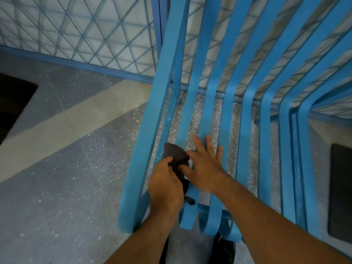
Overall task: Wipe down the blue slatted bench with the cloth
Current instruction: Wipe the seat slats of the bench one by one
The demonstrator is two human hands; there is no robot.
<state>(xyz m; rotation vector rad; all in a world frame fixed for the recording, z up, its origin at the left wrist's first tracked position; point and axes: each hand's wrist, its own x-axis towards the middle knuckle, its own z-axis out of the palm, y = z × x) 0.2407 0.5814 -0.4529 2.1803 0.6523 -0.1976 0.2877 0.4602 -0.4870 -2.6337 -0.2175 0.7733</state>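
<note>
The blue slatted bench [251, 111] fills the right of the view. Its slats run from the near edge away to the far side, where they bend upward into the backrest. At its left end is a broader end frame [152, 121].

Both hands work at this left end, on the near part of the seat. The right hand [205, 164] lies flat across two slats, fingers straight and spread and gripping nothing. Its thumb reaches left to the cloth, probably to steady it. The left hand [165, 183] has its fingers curled round the dark cloth [176, 155], bunching it over the gap between the end frame and the first slat. That looks like a way to rub the narrow edges there.

A tail of the cloth hangs down through the gap, near the left hand. It could snag on the crossbar [205, 208] below the seat.

A blue diamond-mesh fence [85, 31] stands on the far side, close behind the backrest. Below lies speckled grey floor [66, 168], crossed by a pale band [76, 119]. A dark mat [341, 191] lies on the right. The person's dark shoes [224, 250] stand at the near edge.
</note>
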